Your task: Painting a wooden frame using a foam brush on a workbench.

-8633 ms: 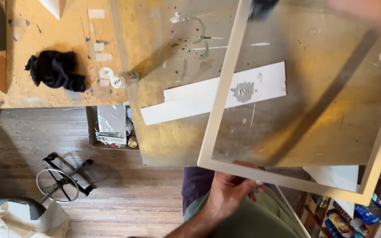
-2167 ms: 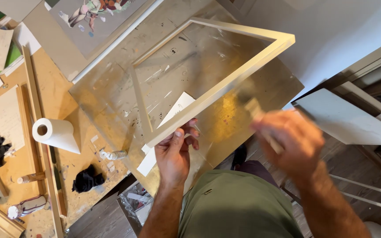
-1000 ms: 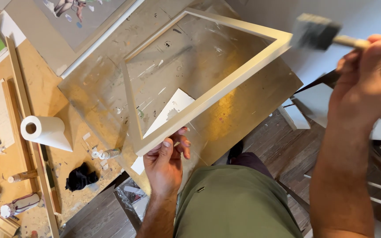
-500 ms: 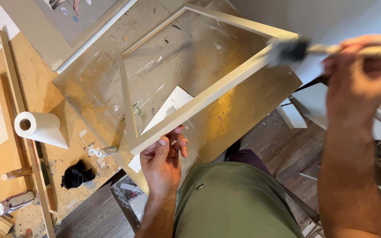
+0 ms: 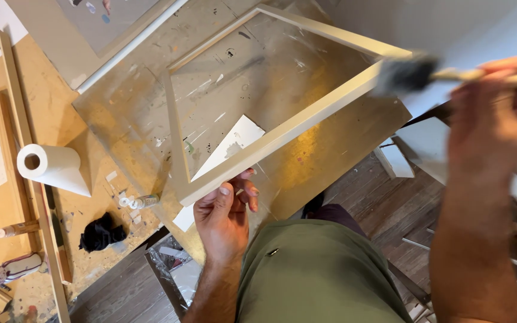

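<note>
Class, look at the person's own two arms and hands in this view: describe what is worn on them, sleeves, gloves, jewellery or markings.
Both forearms are bare: no sleeves reach into view. The left hand wears no glove, ring or watch that shows, and its nails are short. The right hand is blurred, also ungloved; no ring or wristband can be made out. No markings or tattoos are visible on either arm. An olive green shirt covers the torso.

I see the frame (image 5: 270, 137) tilted above the desk (image 5: 121, 101). My left hand (image 5: 224, 218) grips its near corner; my right hand (image 5: 498, 113) sets a brush (image 5: 405, 73) against its right corner. Left of the frame lies a paper roll (image 5: 52, 168).
</note>
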